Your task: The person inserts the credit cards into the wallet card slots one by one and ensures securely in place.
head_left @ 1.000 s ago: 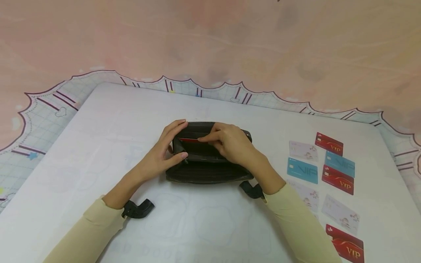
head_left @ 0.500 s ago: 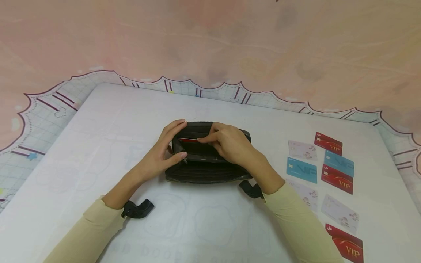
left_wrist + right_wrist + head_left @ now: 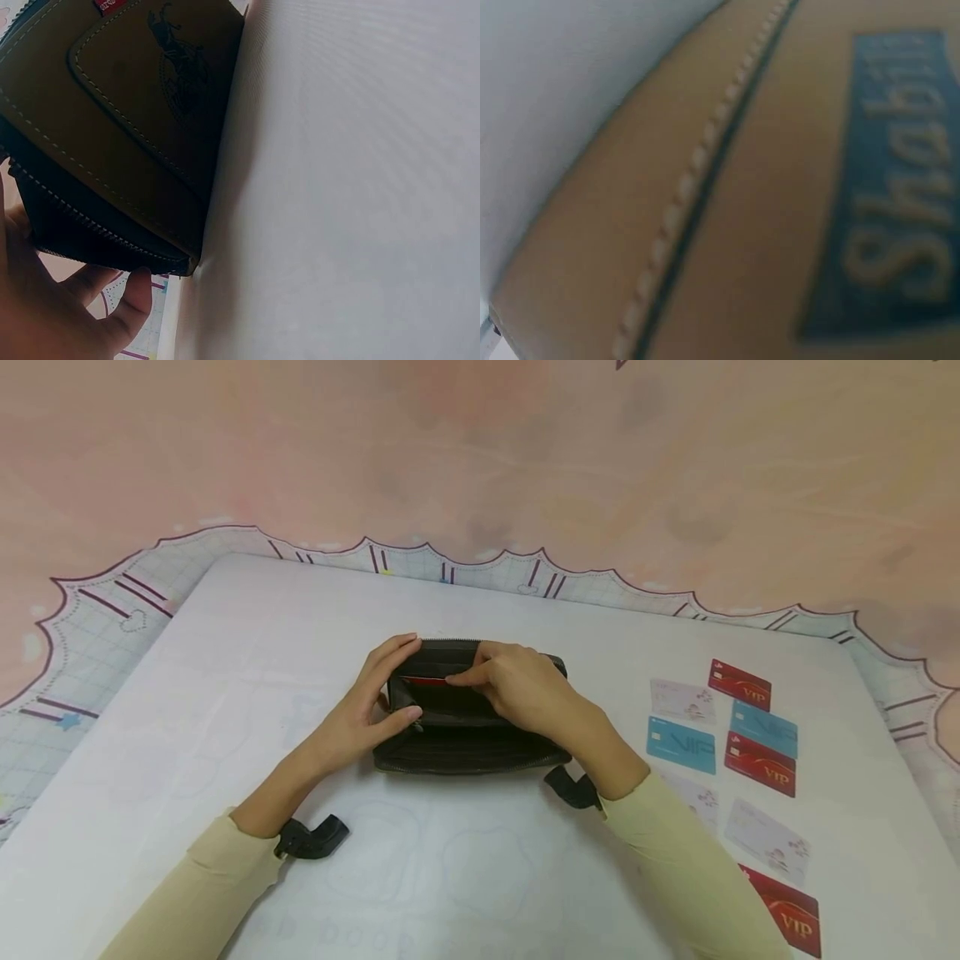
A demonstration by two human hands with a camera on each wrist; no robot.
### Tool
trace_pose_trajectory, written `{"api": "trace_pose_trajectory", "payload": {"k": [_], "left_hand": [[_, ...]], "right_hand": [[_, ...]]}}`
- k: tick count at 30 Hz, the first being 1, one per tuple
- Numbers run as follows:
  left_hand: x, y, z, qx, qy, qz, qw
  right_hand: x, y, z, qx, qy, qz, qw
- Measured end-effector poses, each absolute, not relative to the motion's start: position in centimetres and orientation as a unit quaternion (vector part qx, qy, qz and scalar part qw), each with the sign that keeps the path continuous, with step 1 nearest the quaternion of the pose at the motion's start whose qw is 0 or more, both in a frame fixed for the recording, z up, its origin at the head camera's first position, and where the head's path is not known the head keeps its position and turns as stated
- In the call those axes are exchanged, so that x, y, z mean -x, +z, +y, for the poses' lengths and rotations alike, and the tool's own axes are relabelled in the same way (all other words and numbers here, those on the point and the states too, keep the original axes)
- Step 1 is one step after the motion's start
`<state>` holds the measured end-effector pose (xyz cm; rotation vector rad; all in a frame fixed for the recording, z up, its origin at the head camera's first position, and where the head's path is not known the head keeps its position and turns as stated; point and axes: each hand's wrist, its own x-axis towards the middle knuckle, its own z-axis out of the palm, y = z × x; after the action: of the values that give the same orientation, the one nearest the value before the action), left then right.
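A dark zip-around wallet [image 3: 472, 762] stands spread wide on the white table, its compartments facing up. My left hand [image 3: 358, 714] grips its left end, thumb on the inner divider and fingers over the far edge. A thin strip of a red card [image 3: 423, 681] shows in a slot of the far compartment. My right hand [image 3: 528, 689] reaches inside and pinches the right end of that strip; some fingertips are hidden. In the left wrist view the wallet's brown outside [image 3: 120, 135] shows, with my left hand [image 3: 67, 307] below. Brown leather [image 3: 727, 225] with blurred lettering fills the right wrist view.
Several cards lie at the right of the table [image 3: 300, 610]: red VIP cards [image 3: 761, 764], blue ones [image 3: 681, 745] and pale flowered ones [image 3: 767, 841]. My right sleeve [image 3: 690, 868] passes over part of them. A patterned cloth [image 3: 480, 460] lies beyond the table's far edge.
The whole head view shifts slightly as the camera turns. Both hands, the wallet and the red card keep the same places relative to each other.
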<state>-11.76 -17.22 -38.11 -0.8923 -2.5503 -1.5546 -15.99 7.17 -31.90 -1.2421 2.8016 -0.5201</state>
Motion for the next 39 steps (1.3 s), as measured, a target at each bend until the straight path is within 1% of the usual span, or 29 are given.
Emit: {"api": "trace_pose_trajectory", "payload": {"k": [4, 9, 11, 13, 20, 26, 32, 36, 39], "left_hand": [[11.8, -38.2, -17.2, 0.286, -0.5, -0.818, 0.011], [11.9, -38.2, -17.2, 0.294, -0.498, -0.816, 0.018], [11.9, -38.2, -17.2, 0.295, -0.497, -0.816, 0.022], [11.9, -38.2, -17.2, 0.295, -0.498, -0.815, 0.023], [11.9, -38.1, -16.9, 0.299, -0.505, -0.81, 0.015], [11.9, -38.0, -16.9, 0.294, -0.508, -0.809, 0.019], [11.8, -37.9, -17.1, 0.291, -0.507, -0.811, 0.016], [11.7, -37.9, -17.3, 0.289, -0.51, -0.81, 0.017], [11.7, -38.1, -17.2, 0.291, -0.513, -0.808, 0.013]], "right_hand": [[15.7, -31.1, 8.7, 0.402, -0.222, 0.888, -0.009], [15.4, -30.2, 12.2, 0.395, -0.322, 0.857, -0.08], [15.2, -30.2, 13.7, 0.382, -0.332, 0.857, -0.101], [14.9, -30.3, 15.4, 0.362, -0.331, 0.865, -0.11], [13.7, -30.5, 21.0, 0.271, -0.294, 0.911, -0.107], [12.9, -30.8, 24.5, 0.228, -0.29, 0.924, -0.097], [12.3, -31.3, 26.8, 0.203, -0.288, 0.933, -0.071], [12.4, -32.4, 28.2, 0.182, -0.293, 0.937, -0.056], [12.2, -33.5, 29.6, 0.145, -0.296, 0.944, -0.028]]}}
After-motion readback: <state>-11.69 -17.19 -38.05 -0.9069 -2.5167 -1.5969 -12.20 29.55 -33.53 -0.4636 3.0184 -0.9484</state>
